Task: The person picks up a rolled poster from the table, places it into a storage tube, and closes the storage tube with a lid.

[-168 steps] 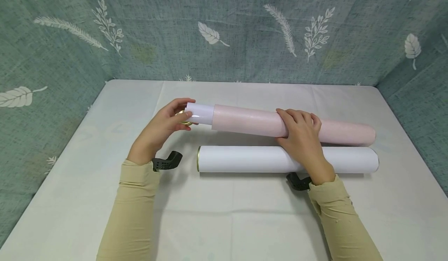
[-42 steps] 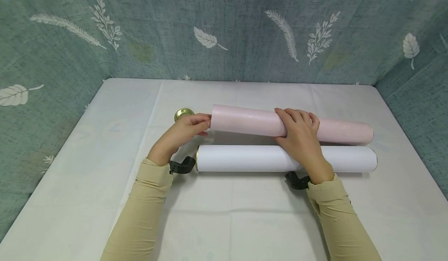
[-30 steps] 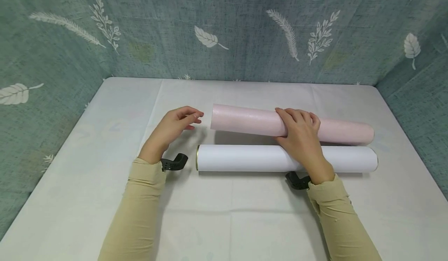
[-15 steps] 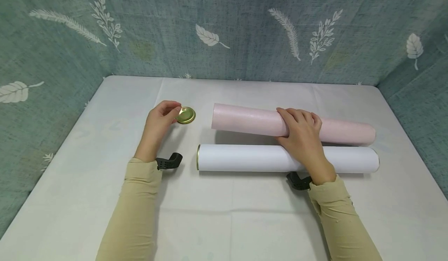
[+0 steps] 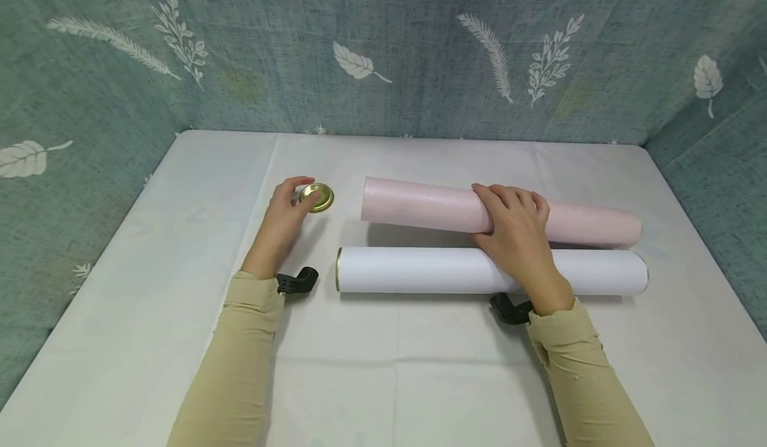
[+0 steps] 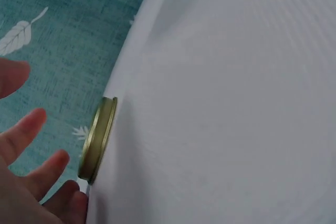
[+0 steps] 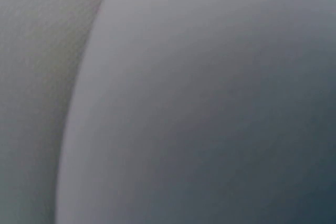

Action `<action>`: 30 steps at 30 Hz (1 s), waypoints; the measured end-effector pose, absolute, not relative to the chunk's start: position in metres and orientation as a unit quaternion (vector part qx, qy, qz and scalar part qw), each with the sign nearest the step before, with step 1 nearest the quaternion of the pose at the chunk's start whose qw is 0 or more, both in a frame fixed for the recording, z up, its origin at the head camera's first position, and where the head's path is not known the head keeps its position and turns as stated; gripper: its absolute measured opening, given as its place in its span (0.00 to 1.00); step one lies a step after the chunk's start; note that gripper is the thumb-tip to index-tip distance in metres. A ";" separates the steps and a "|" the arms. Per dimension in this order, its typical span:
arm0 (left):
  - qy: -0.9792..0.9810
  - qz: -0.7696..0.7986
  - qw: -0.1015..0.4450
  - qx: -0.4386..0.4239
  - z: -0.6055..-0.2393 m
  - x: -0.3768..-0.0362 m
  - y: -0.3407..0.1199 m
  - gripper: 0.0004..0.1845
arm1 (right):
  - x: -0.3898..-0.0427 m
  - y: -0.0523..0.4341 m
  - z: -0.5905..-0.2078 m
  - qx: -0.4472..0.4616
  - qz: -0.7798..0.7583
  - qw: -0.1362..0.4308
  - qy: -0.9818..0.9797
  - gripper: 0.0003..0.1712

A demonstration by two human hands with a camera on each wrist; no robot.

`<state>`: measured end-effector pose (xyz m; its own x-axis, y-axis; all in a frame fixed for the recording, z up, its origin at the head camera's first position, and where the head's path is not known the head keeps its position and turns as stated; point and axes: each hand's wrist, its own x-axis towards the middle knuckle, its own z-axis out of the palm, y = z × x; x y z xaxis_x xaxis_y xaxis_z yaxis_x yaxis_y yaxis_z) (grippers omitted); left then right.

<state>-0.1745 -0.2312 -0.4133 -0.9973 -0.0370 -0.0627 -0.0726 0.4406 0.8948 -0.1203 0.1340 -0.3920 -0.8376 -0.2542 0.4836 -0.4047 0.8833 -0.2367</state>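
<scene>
My left hand (image 5: 280, 227) is at a round gold metal lid (image 5: 322, 198) lying on the table, left of both tubes. From the head, the thumb overlaps the lid's near side. In the left wrist view the spread fingers (image 6: 23, 135) stand just short of the lid's edge. A pink tube (image 5: 419, 205) lies slightly slanted, its left end facing the lid. My right hand (image 5: 516, 237) grips that tube around its middle from above. The right wrist view is filled by a blurred, pale curved surface.
A white tube (image 5: 413, 270) with a gold rim at its left end lies in front of the pink one, under my right wrist. The table has a white cloth (image 5: 383, 380). A green leaf-patterned curtain (image 5: 407, 47) hangs around the back and sides.
The white rolled sheet, earlier sticking out of the pink tube at my left fingers, has slid in out of sight. My left hand has moved left to the lid; the right hand stays put.
</scene>
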 end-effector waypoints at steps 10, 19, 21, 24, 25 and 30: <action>0.893 0.444 0.061 0.043 -0.420 -0.179 -0.233 0.31 | -0.121 0.134 -0.391 0.173 0.167 0.224 -0.944 0.41; 0.927 0.357 0.050 0.107 -0.420 -0.177 -0.225 0.32 | -0.120 0.133 -0.391 0.172 0.169 0.219 -0.946 0.41; 0.931 0.346 0.047 0.108 -0.420 -0.176 -0.224 0.32 | -0.120 0.133 -0.391 0.172 0.169 0.217 -0.946 0.41; 0.938 0.327 0.043 0.107 -0.419 -0.174 -0.221 0.33 | -0.120 0.133 -0.391 0.172 0.168 0.214 -0.947 0.41; 0.941 0.319 0.043 0.106 -0.418 -0.174 -0.219 0.33 | -0.120 0.133 -0.391 0.171 0.168 0.214 -0.947 0.41; 0.952 0.283 0.054 0.099 -0.415 -0.173 -0.212 0.34 | -0.120 0.134 -0.390 0.170 0.168 0.211 -0.948 0.41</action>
